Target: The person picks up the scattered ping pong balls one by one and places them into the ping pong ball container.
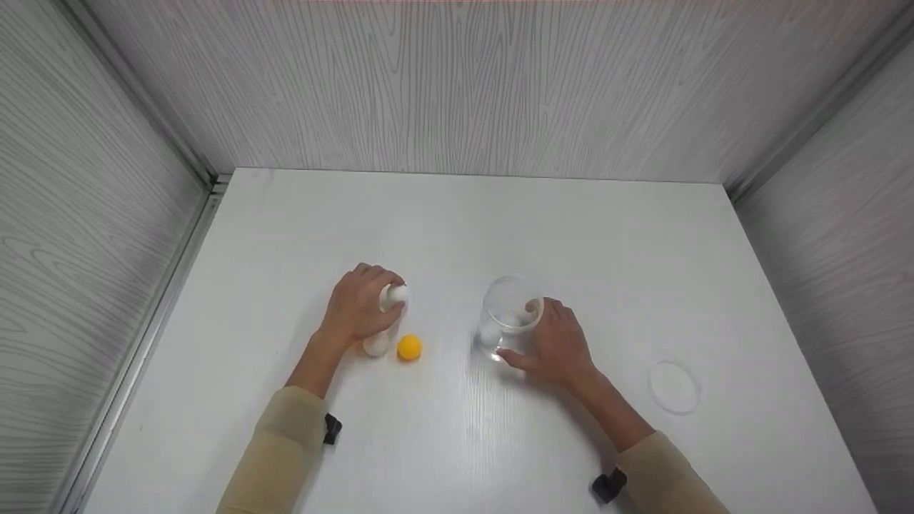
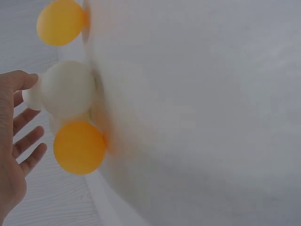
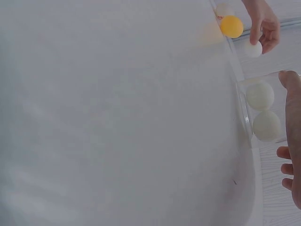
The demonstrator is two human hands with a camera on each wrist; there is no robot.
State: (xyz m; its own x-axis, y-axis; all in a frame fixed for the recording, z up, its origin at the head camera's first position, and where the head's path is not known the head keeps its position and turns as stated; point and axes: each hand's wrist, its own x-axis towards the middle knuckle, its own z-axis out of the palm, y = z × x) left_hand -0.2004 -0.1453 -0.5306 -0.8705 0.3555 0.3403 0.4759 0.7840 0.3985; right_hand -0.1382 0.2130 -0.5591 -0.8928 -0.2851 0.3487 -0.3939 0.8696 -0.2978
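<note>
Between thumb and fingertips, my left hand [image 1: 360, 303] pinches a white ball [image 1: 397, 293], raised above the table in the right wrist view. Near that hand lie another white ball [image 1: 376, 344] and an orange ball [image 1: 409, 348]. A second orange ball [image 2: 60, 22] shows in the left wrist view, mostly hidden by the hand in the head view. My right hand [image 1: 555, 346] grips a clear plastic jar [image 1: 510, 328] from its right side, thumb in front and fingers behind. The jar stands upright with its mouth uncovered. Two white balls [image 3: 266, 125] sit inside it.
A thin, whitish round rim [image 1: 675, 387], its middle see-through, lies flat to the right of my right forearm. The white table [image 1: 457, 228] is bounded by wood-grain panels [image 1: 457, 86] at the back and both sides.
</note>
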